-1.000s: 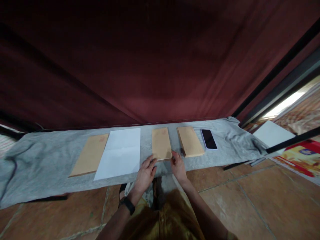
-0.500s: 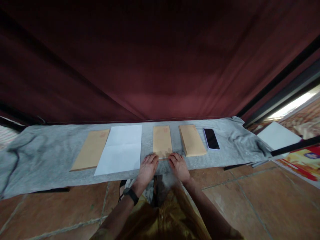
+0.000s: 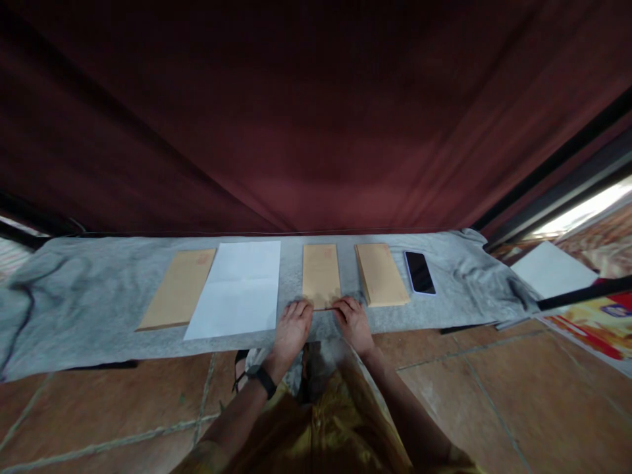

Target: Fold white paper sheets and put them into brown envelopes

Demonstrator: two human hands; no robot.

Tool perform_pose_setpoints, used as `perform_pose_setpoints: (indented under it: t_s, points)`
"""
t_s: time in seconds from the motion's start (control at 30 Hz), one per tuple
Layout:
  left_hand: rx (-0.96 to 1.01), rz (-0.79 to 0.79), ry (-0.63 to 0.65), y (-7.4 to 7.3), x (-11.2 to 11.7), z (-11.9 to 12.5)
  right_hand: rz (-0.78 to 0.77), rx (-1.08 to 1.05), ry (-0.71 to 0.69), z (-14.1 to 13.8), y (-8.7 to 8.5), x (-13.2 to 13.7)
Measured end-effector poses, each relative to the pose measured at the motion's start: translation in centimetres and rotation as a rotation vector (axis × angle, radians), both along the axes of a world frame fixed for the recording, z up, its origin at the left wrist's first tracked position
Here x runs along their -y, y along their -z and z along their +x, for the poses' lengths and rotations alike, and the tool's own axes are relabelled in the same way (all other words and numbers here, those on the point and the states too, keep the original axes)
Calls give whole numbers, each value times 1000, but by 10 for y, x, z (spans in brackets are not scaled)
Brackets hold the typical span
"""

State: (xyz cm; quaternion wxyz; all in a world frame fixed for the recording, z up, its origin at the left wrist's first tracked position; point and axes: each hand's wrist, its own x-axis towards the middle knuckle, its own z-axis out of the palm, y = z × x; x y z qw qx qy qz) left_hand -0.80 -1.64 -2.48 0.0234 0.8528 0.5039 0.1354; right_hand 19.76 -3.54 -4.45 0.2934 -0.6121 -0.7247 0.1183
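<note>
A brown envelope point(image 3: 320, 275) lies lengthwise on the grey cloth point(image 3: 89, 289). My left hand point(image 3: 293, 329) rests flat on the cloth with its fingertips at the envelope's near left corner. My right hand point(image 3: 354, 322) lies flat too, fingertips at the near right corner. Both hands have their fingers stretched out and hold nothing. A black watch sits on my left wrist. A white sheet of paper point(image 3: 237, 288) lies left of the envelope, and another brown envelope point(image 3: 178, 287) lies further left.
A stack of brown envelopes point(image 3: 380, 273) and a black phone point(image 3: 420, 272) lie to the right on the cloth. A dark red curtain point(image 3: 296, 118) hangs behind. White paper point(image 3: 550, 268) and a colourful printed sheet point(image 3: 600, 316) lie on the tiled floor at right.
Both hands let go of the envelope's near edge and flattened onto the cloth at its near corners. The view has shifted slightly.
</note>
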Motion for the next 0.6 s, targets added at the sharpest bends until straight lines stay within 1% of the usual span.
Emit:
perform_pose_setpoints:
  t_s: [0.13,0.27,0.33,0.47,0.6]
  points:
    - [-77,-11,36,-8,1,0,17,-70,-20,1,2,0]
    - [-108,-24,56,-15,6,-1,41,-83,-42,4,3,3]
    - [-116,-24,60,-15,12,-1,53,-90,-67,6,6,7]
    - [-89,-13,30,-10,25,-3,69,-91,-100,10,11,18]
    - [-62,-15,-2,-10,26,0,63,-56,-82,8,10,22]
